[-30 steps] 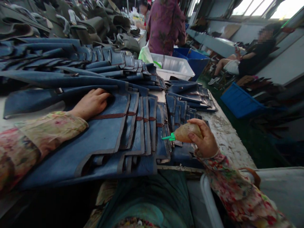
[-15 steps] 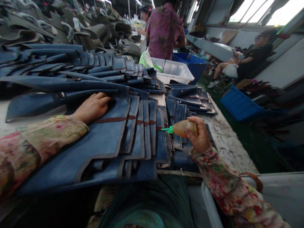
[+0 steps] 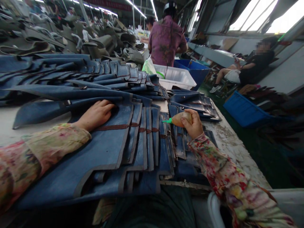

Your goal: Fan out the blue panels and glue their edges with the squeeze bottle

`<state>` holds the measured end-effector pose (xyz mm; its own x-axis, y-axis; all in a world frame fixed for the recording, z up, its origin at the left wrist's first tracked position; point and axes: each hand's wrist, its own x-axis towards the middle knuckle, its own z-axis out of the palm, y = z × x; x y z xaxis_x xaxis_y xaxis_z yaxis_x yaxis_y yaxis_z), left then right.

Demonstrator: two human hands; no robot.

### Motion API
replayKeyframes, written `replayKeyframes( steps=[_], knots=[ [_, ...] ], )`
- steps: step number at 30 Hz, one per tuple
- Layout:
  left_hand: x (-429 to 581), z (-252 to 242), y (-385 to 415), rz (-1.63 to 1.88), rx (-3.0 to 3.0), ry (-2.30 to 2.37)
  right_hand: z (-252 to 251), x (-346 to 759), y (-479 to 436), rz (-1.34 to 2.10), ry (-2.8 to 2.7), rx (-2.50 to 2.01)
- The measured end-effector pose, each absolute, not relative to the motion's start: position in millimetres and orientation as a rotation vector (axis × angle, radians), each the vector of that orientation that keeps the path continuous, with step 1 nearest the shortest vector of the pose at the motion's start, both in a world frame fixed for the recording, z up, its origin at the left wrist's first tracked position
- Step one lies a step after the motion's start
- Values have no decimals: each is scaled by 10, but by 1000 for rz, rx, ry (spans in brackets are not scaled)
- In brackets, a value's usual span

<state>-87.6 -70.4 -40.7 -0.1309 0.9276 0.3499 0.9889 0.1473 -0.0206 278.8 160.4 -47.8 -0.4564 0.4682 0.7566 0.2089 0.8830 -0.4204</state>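
Smooth, leathery blue panels (image 3: 102,148), bound in grey edging (image 3: 124,141) and crossed by a dark brown strip (image 3: 114,127), fan out in stepped layers across a pale, scuffed table (image 3: 249,167). The left hand (image 3: 97,113) lies palm-down on them, fingers together and slightly bent — whether it pinches the fold there, I cannot tell. Well apart on the right, the right hand (image 3: 194,125) curls around a rounded, cloudy amber squeeze bottle (image 3: 180,119), its slim green nozzle (image 3: 167,121) pointing left over the panels' overlapping edges.
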Motion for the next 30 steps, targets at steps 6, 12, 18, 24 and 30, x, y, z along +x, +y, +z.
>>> replayKeyframes(
  steps=[6,12,18,24,30],
  knots=[
    [-880,-407,-716,-273,-1854,-2104,-452,2584,1813,388,-2036,-613],
    [-880,-413,-717,-283,-1866,-2094,-392,2492,1934,523,-1968,-787],
    [-890,-443,-702,-307,-1864,-2086,-298,2667,1932,872,-2035,-905],
    [-900,-469,-692,-325,-1833,-2093,-219,2520,1923,695,-1917,-838],
    [-903,-489,-691,-331,-1828,-2082,-217,2241,1982,492,-1925,-676]
  ],
)
